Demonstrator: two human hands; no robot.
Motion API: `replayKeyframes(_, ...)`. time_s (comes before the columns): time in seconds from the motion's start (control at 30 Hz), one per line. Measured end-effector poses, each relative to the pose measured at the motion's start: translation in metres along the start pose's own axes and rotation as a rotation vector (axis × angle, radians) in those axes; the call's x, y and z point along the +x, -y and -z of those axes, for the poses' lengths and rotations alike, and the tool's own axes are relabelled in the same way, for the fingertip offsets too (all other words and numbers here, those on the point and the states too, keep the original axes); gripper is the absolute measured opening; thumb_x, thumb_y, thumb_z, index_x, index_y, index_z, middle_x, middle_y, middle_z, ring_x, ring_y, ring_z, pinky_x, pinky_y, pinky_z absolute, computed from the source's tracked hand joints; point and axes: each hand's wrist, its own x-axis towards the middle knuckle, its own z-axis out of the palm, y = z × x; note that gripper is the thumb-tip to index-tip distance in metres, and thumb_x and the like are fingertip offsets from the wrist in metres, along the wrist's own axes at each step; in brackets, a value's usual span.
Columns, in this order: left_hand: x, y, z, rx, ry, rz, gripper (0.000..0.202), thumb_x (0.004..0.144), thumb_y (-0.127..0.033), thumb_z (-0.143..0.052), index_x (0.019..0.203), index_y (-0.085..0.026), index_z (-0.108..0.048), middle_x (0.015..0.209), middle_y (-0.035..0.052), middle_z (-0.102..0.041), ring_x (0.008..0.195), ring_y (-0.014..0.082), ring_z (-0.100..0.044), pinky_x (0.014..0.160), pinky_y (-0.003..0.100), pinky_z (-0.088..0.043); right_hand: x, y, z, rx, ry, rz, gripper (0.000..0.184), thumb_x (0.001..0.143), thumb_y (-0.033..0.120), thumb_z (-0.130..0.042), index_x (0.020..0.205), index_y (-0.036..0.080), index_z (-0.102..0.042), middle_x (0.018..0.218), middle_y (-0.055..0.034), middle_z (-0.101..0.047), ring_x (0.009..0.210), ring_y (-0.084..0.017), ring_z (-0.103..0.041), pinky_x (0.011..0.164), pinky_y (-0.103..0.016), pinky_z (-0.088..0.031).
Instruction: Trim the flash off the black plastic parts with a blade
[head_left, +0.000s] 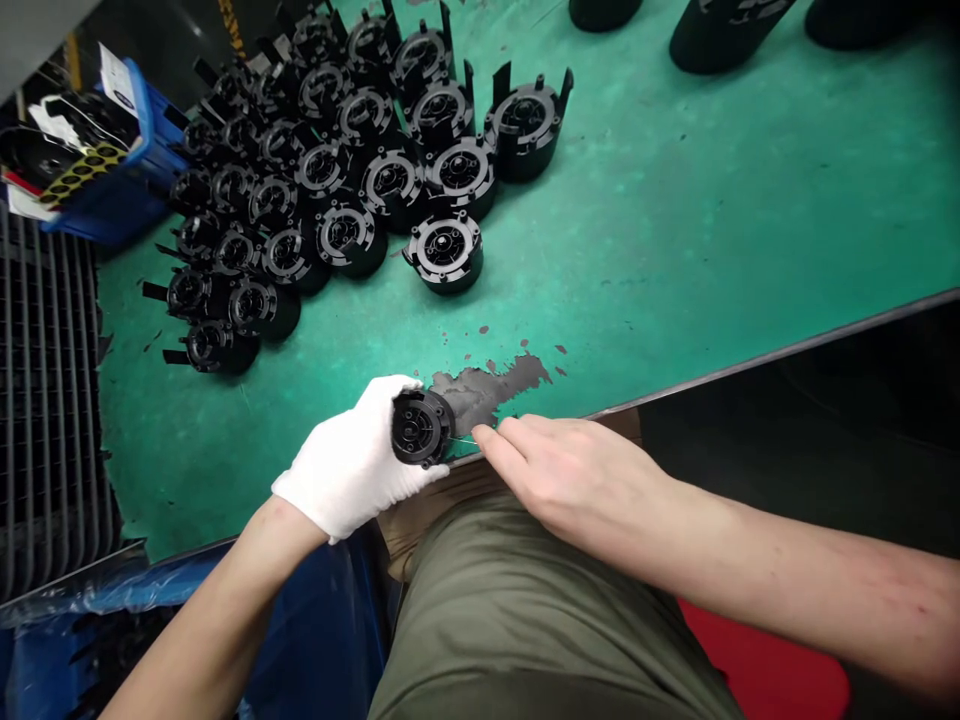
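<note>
My left hand (352, 460), in a white glove, is wrapped round a round black plastic housing (417, 428) at the table's front edge. The ringed end of the housing, with its ribs and screw holes, faces me. Just right of it, my bare right hand (544, 460) is closed in a pinch. A thin, shiny, blade-like tool (465, 441) runs from its fingertips to the housing's side; its handle is hidden in the fist. The nearest loose housing (444, 250) stands on the table beyond my hands.
Several similar black housings (345, 235) stand in rows on the green tabletop (675, 240), at the back left. Black cylinders (720, 35) stand at the far right. A blue bin (142, 150) borders the left side. Worn grey surface (487, 390) shows near my hands.
</note>
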Motion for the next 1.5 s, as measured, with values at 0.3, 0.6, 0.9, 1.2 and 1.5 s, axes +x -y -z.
replayKeyframes(0.3,0.0,-0.001,0.001,0.016,-0.004,-0.031,0.086,0.08,-0.061,-0.089,0.145,-0.03,-0.041,0.149,0.0107,-0.065,0.123,0.0377,-0.079,0.101,0.049,-0.067,0.004,0.002,0.005,-0.113,-0.011,0.058,0.024,0.093,0.0,-0.05,0.106,0.012,-0.066,0.08,-0.0048,-0.061,0.068,-0.021,-0.059,0.062,-0.035,-0.041)
replayKeyframes(0.6,0.0,-0.001,0.002,-0.005,0.008,-0.01,0.084,0.081,-0.065,-0.086,0.145,-0.032,-0.042,0.149,0.0099,-0.066,0.12,0.0376,-0.08,0.095,0.048,-0.068,0.005,-0.004,0.0,0.051,0.033,0.008,0.024,0.094,-0.002,-0.052,0.106,0.015,-0.065,0.078,-0.0004,-0.06,0.066,-0.02,-0.06,0.061,-0.035,-0.041)
replayKeyframes(0.9,-0.003,0.001,0.0,0.017,-0.032,-0.029,0.086,0.081,-0.07,-0.085,0.146,-0.033,-0.043,0.146,0.0082,-0.068,0.109,0.0346,-0.083,0.082,0.043,-0.068,0.002,-0.002,0.002,0.035,0.027,0.025,0.027,0.094,0.0,-0.051,0.112,0.01,-0.069,0.083,-0.0049,-0.064,0.07,-0.022,-0.063,0.063,-0.037,-0.045)
replayKeyframes(1.2,-0.002,0.0,0.002,0.018,-0.017,-0.042,0.083,0.085,-0.071,-0.082,0.146,-0.032,-0.041,0.142,0.0085,-0.07,0.107,0.0349,-0.084,0.083,0.044,-0.069,0.012,0.004,0.005,-0.092,-0.017,0.063,0.03,0.099,0.002,-0.045,0.108,0.009,-0.073,0.083,-0.0085,-0.066,0.068,-0.02,-0.056,0.063,-0.037,-0.041)
replayKeyframes(1.5,-0.001,-0.003,0.003,0.026,-0.002,-0.012,0.085,0.081,-0.064,-0.086,0.146,-0.031,-0.042,0.146,0.0107,-0.068,0.113,0.0368,-0.082,0.087,0.046,-0.069,0.014,-0.011,0.004,-0.08,-0.042,-0.027,0.03,0.103,0.001,-0.043,0.104,0.014,-0.071,0.082,-0.0063,-0.066,0.072,-0.02,-0.056,0.063,-0.036,-0.036)
